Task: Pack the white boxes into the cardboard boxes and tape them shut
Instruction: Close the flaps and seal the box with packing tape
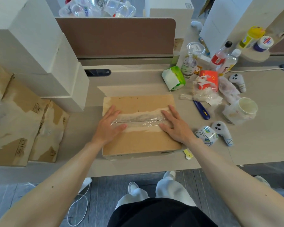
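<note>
Far left, I note white boxes [31, 51] stacked on the surface [252, 145], with flattened cardboard [23, 125] lying in front of them. Centre: one cardboard box [138, 143], flaps closed, a strip of clear tape [138, 122] along its seam. My left hand [107, 126] lies flat on the strip's left end, fingers straight; my right hand [175, 125] lies flat on the right end. The hands are apart, gripping nothing. Right: blue cutter [202, 110], tape roll [206, 135] near the box's corner, white controller [222, 133] just beside the roll.
</note>
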